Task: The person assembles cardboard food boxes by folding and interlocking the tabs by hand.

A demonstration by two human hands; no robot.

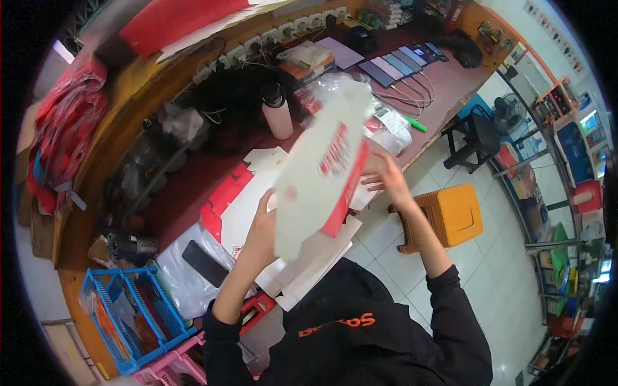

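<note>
White cardboard (312, 174) bearing red lettering (335, 151) is clamped in the left hand's (259, 237) fingers; the right hand's (388, 180) spread beside its red side.

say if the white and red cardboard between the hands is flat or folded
Looks partly folded: the white and red cardboard has a red side panel angled from its white face. Cannot tell whether its underside is closed.
</note>
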